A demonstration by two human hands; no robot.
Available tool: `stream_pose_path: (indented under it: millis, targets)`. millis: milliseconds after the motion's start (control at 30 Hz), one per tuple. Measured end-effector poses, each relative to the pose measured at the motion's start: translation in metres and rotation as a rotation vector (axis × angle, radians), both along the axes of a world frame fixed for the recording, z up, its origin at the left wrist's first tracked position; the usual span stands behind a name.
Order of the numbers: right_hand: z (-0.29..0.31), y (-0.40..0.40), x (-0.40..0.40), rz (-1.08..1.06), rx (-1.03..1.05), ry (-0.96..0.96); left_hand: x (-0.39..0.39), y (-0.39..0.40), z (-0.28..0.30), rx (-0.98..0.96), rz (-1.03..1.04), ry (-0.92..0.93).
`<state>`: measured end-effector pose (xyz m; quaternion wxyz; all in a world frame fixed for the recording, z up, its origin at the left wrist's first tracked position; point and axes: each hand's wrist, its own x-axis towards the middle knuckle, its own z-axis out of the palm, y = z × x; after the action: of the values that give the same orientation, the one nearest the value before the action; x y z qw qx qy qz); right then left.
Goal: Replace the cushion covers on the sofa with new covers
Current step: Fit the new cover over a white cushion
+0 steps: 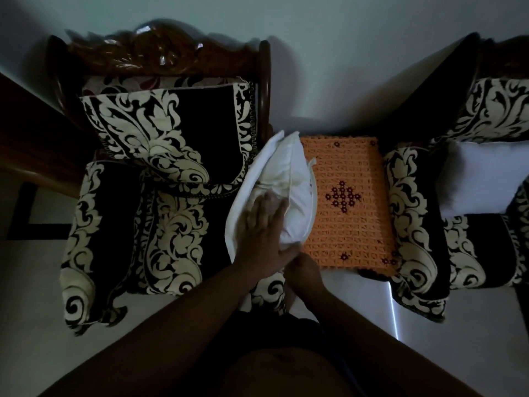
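Dim room, head view looking down. White cushion stands on edge between the armchair at 9 o'clock and the orange crocheted mat at 3 o'clock, leaning toward the chair's arm. A white flap of cover hangs along its left side, so the cover looks partly on or partly off; which one I cannot tell.

Left hand lies flat on the cushion's near face, fingers spread and nearly straight, pressing, gripping nothing. Likely reason: it steadies the insert and squeezes it down so the cloth can slide.

Right hand sits at 6 o'clock of the cushion, at its lower corner, fingers curled in toward the fabric edge. It seems to pinch the cover's opening, though the fingertips are hidden under the left hand's thumb side.

Second white cushion rests on the sofa seat at 3 o'clock, well apart from the hands and lying flat, probably waiting its turn or done.

Black-and-cream scroll covers dress both seats. No brand, label or readable writing anywhere.
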<state>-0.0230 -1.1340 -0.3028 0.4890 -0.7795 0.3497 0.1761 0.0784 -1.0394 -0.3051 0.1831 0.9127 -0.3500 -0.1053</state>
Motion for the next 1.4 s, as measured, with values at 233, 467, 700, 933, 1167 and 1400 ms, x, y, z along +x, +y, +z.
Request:
stream_pose_path:
  millis: [233, 467, 700, 933, 1167, 1400]
  targets:
    - [-0.001, 0.003, -0.037, 0.001, 0.120, 0.071, -0.014, 0.003, -0.053, 0.237, -0.140, -0.172]
    - [-0.014, -0.009, -0.044, 0.163, 0.133, 0.102, -0.035, 0.001, -0.057, 0.262, -0.172, -0.162]
    - [0.002, -0.049, -0.016, -0.383, 0.100, -0.189, -0.012, -0.003, -0.019, 0.116, -0.142, -0.088]
    - [-0.008, -0.073, 0.048, -0.196, -0.069, -0.192, 0.027, -0.046, 0.013, 0.096, -0.153, -0.183]
    - [0.001, -0.097, 0.046, -0.012, -0.319, -0.150, 0.028, -0.038, -0.023, 0.174, -0.217, -0.272]
    - [0.009, -0.069, 0.026, 0.094, -0.551, -0.227, 0.027, -0.033, -0.065, 0.315, -0.230, -0.110]
